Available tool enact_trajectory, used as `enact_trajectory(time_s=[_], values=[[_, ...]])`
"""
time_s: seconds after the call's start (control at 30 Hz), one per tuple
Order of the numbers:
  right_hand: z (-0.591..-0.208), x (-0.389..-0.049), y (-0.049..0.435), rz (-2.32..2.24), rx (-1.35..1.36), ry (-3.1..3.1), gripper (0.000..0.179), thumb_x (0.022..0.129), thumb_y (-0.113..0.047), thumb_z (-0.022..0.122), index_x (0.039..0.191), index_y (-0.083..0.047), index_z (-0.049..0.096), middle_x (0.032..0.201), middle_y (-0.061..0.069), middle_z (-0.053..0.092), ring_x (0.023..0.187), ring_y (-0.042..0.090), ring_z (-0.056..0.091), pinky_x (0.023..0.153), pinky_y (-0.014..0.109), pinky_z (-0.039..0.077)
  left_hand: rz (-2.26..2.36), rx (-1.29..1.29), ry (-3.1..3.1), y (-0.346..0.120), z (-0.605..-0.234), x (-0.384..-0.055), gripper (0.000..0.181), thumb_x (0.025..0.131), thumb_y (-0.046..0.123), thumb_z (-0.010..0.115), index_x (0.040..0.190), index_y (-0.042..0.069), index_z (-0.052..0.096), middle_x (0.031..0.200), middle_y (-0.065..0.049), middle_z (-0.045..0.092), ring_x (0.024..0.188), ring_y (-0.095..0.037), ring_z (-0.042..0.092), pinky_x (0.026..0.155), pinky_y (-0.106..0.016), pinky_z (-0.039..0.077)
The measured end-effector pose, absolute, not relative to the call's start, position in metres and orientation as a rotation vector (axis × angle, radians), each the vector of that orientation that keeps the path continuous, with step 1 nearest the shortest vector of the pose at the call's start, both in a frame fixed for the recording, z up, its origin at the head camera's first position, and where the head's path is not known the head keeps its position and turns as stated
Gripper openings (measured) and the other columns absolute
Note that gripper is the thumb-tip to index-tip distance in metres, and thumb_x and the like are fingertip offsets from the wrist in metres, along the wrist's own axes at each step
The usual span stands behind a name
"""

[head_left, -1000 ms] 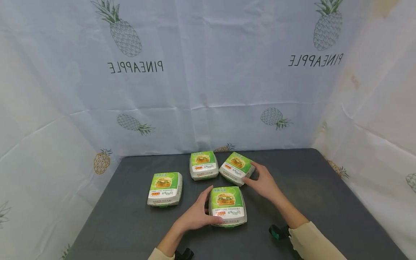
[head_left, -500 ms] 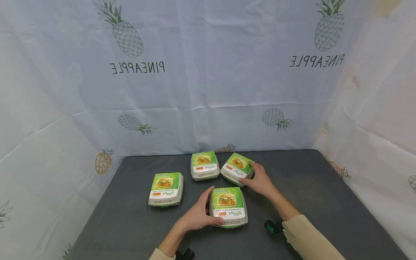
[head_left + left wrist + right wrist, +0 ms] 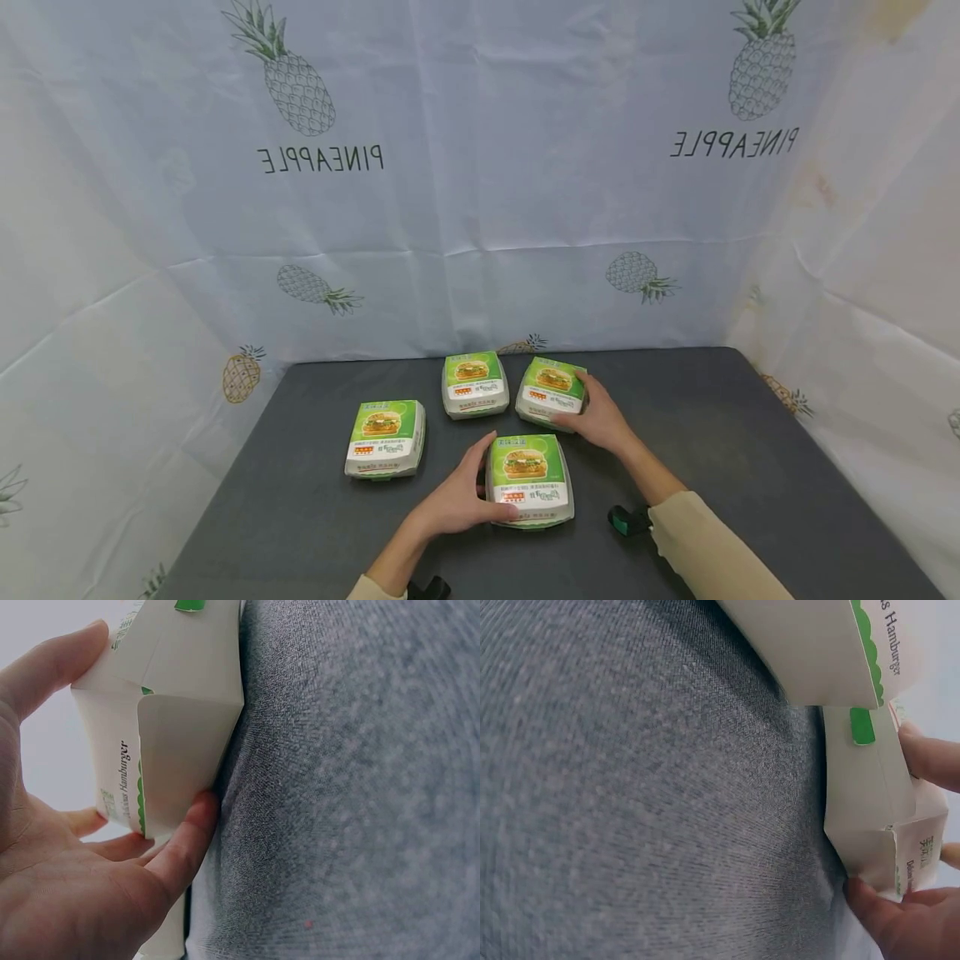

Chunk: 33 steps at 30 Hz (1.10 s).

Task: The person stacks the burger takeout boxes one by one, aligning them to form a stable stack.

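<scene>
My left hand [image 3: 452, 500] grips the left side of the front burger box [image 3: 527, 477], thumb at its near edge and fingers along its side. In the left wrist view, fingertips touch the white wall of that box [image 3: 180, 750] low against the table. Farther back, my right hand [image 3: 602, 418] holds the right-hand burger box [image 3: 552, 387] between thumb and fingers. That box [image 3: 866, 780] rests on the dark surface in the right wrist view, where the front box [image 3: 810, 645] partly covers it. Both boxes have green-and-white lids with a burger picture.
Another burger box [image 3: 474, 387] stands at the back, left of the right-hand one, with a narrow gap. One more burger box [image 3: 386, 439] sits at the left. The dark grey table [image 3: 300, 533] is enclosed by pineapple-print cloth [image 3: 487, 192] at the back and sides.
My right hand has turned the right-hand box from a slant to nearly straight, leaving it slightly farther from the back middle box. My left hand and the front box hold their place.
</scene>
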State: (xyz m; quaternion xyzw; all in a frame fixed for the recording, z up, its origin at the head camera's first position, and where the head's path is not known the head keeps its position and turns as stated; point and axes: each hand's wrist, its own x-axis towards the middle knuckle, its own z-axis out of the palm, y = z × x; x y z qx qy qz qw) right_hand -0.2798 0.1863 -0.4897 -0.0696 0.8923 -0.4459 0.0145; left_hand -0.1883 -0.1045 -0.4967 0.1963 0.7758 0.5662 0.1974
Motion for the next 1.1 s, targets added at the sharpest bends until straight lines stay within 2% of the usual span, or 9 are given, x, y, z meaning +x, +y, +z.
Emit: enact_trajectory(time_s=[0.13, 0.2, 0.27, 0.6, 0.8, 0.9, 1.1], values=[[-0.49, -0.2805, 0.188, -1.457, -0.212, 2.73, 0.103, 0.088, -0.036, 0.082, 0.16, 0.002, 0.019, 0.148, 0.029, 0.041, 0.119, 0.039, 0.054, 0.095, 0.053, 0.045, 1.572, 0.542, 2.19, -0.1043, -0.496, -0.188, 0.115, 0.084, 0.037, 0.086, 0.164, 0.01, 0.008, 0.156, -0.018, 0.026, 0.13, -0.027, 0.047, 0.094, -0.036, 0.052], [-0.4898, -0.2808, 0.1886, -1.467, -0.192, 2.712, 0.103, 0.088, -0.037, 0.081, 0.161, 0.0, 0.019, 0.142, 0.026, 0.047, 0.11, 0.033, 0.058, 0.089, 0.048, 0.046, 1.568, 0.539, 2.195, -0.1045, -0.4955, -0.1878, 0.115, 0.084, 0.037, 0.086, 0.164, 0.01, 0.008, 0.156, -0.018, 0.026, 0.131, -0.027, 0.046, 0.095, -0.037, 0.051], [-0.4904, -0.2811, 0.1896, -1.479, -0.185, 2.693, 0.103, 0.088, -0.038, 0.081, 0.162, -0.002, 0.018, 0.14, 0.025, 0.048, 0.108, 0.031, 0.058, 0.089, 0.047, 0.046, 1.564, 0.54, 2.204, -0.1046, -0.4955, -0.1877, 0.115, 0.084, 0.037, 0.086, 0.164, 0.01, 0.009, 0.155, -0.018, 0.027, 0.131, -0.026, 0.046, 0.095, -0.037, 0.051], [-0.4939, -0.2817, 0.1905, -1.48, -0.133, 2.688, 0.107, 0.085, -0.043, 0.083, 0.162, -0.005, 0.019, 0.144, 0.026, 0.047, 0.115, 0.034, 0.056, 0.095, 0.049, 0.044, 1.577, 0.533, 2.185, -0.1047, -0.496, -0.1875, 0.114, 0.084, 0.036, 0.086, 0.164, 0.01, 0.009, 0.154, -0.018, 0.028, 0.129, -0.026, 0.048, 0.093, -0.035, 0.052], [-0.4915, -0.2799, 0.191, -1.507, -0.137, 2.683, 0.103, 0.087, -0.04, 0.082, 0.162, -0.004, 0.021, 0.152, 0.028, 0.039, 0.124, 0.039, 0.051, 0.1, 0.053, 0.041, 1.577, 0.542, 2.185, -0.1047, -0.4963, -0.1874, 0.114, 0.084, 0.035, 0.086, 0.164, 0.01, 0.009, 0.154, -0.019, 0.027, 0.129, -0.027, 0.047, 0.092, -0.034, 0.053], [-0.4901, -0.2785, 0.1918, -1.529, -0.144, 2.672, 0.101, 0.088, -0.037, 0.081, 0.162, -0.004, 0.022, 0.153, 0.028, 0.038, 0.123, 0.038, 0.052, 0.098, 0.051, 0.043, 1.574, 0.545, 2.185, -0.1044, -0.4962, -0.1875, 0.114, 0.084, 0.036, 0.086, 0.164, 0.01, 0.009, 0.156, -0.019, 0.026, 0.129, -0.027, 0.047, 0.092, -0.035, 0.052], [-0.4893, -0.2764, 0.193, -1.58, -0.152, 2.632, 0.096, 0.09, -0.033, 0.08, 0.162, -0.005, 0.023, 0.141, 0.027, 0.05, 0.113, 0.035, 0.058, 0.086, 0.042, 0.049, 1.573, 0.545, 2.186, -0.1037, -0.496, -0.1876, 0.114, 0.084, 0.035, 0.086, 0.164, 0.01, 0.009, 0.157, -0.019, 0.025, 0.13, -0.028, 0.047, 0.093, -0.035, 0.052]])
